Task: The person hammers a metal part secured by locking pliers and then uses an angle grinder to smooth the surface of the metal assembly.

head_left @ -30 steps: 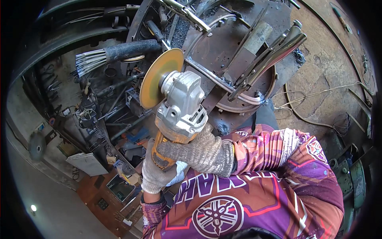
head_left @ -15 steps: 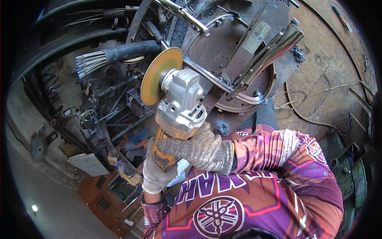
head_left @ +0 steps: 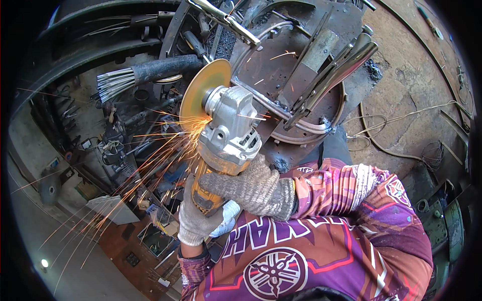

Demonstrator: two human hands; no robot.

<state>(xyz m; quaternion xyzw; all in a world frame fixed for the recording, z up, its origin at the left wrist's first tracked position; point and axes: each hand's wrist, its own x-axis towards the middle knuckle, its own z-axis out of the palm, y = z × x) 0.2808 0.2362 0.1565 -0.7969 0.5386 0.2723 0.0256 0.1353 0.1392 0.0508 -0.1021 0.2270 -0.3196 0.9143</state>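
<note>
Both my gloved hands are closed round an angle grinder (head_left: 231, 120) with a yellow body and a grey metal head. My left hand (head_left: 195, 220) wraps the rear of the body, while my right hand (head_left: 251, 189) grips it closer to the head. Its thin yellowish disc (head_left: 205, 90) stands upright beside the left end of a bent metal rod frame (head_left: 266, 100); the exact contact point is hidden behind the grinder. Orange sparks (head_left: 160, 150) spray down and left from the disc's lower edge. Locking pliers (head_left: 331, 75) stand on the frame's right side.
A second pair of locking pliers (head_left: 226, 21) reaches over the frame's far side. The steel work table (head_left: 351, 95) bears the frame. At left, welding rods (head_left: 114, 83) stick out of a dark holder, next to a screwdriver (head_left: 195, 44). Cables (head_left: 381, 143) trail across the floor at right.
Sparks have appeared, streaming down and left from the disc, with a few bits over the table. The grinder and both hands have barely shifted, and my grip is the same.
</note>
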